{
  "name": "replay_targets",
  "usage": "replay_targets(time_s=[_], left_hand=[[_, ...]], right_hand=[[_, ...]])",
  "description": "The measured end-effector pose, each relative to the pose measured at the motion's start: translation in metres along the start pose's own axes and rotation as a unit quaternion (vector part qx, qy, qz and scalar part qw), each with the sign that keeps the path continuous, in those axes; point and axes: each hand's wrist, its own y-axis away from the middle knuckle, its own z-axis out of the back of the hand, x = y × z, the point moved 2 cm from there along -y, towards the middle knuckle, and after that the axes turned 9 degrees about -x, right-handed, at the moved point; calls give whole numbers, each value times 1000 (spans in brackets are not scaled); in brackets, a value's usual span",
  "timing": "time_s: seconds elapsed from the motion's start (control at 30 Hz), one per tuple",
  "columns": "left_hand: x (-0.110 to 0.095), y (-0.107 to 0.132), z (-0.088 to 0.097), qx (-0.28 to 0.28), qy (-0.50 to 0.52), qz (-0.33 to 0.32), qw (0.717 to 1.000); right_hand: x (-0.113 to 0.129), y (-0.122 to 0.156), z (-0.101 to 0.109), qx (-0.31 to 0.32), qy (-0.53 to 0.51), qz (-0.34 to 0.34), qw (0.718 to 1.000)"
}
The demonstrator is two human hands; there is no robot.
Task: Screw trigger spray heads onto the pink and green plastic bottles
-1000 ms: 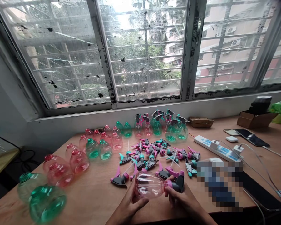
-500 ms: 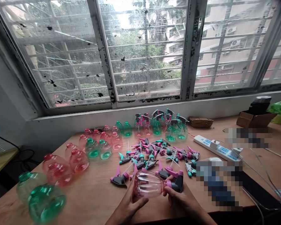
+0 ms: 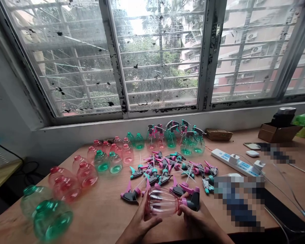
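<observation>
possibly, the smooth pink bottle [image 3: 164,202] could twist in my left hand [image 3: 144,220], or the pink collar [image 3: 183,202] could cross-thread if i tilt the sprayer head [image 3: 194,200]. my left grip is wrapped round the base [image 3: 150,205]; my right hand [image 3: 195,217] pinches the collar, the bottle sideways above the surface [image 3: 104,210], near loose trigger sprayers [image 3: 165,177].

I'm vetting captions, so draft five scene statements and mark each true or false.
1. The left hand holds the pink bottle near its base. True.
2. That bottle stands upright. False: it's held sideways.
3. The right hand touches the spray head at the bottle's neck. True.
4. The power strip lies left of the loose spray heads. False: it lies right.
5. The nearest green bottle has a spray head. False: its neck is bare.
</observation>
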Motion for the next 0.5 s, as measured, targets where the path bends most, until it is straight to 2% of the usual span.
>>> replay_targets(time_s=[0.23, 0.4, 0.5], left_hand=[[17, -4, 10, -17, -66, -43, 997], [5, -4, 5, 5, 6, -13, 1000], [-1, -2, 1, 24, 16, -3, 1000]], right_hand=[[7, 0, -1, 11, -1, 11, 1000], [6, 2, -1, 12, 31, 0, 999], [3, 1, 1, 3, 27, 8, 1000]])
